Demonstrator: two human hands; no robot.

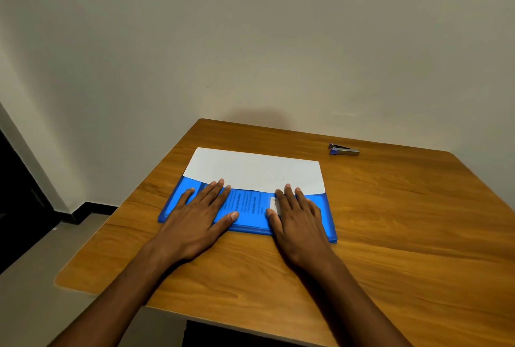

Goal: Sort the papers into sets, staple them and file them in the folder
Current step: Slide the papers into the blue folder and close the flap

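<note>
Both hands lay flat on the blue folder, which rested on the wooden table close to the person. The left hand had its fingers straight and spread, pressing the left half of the folder, and the right hand pressed the right half in the same way, so neither hand was holding anything. The papers were partly inside the folder: a wide white part stuck out past its far edge, and printed lines showed through the blue cover between the two hands. The stapler lay well apart, near the far right side of the table. I could not tell if the papers were stapled, because no staple was visible. In my judgement the filing step was near its end, but some things could go wrong. If the hands pushed the folder forward, the papers could slide further out instead of in. If the sheets were pushed in by force, their hidden edge could bend or crease inside the folder. Uneven pressure from one hand could also turn the folder on the smooth table.
</note>
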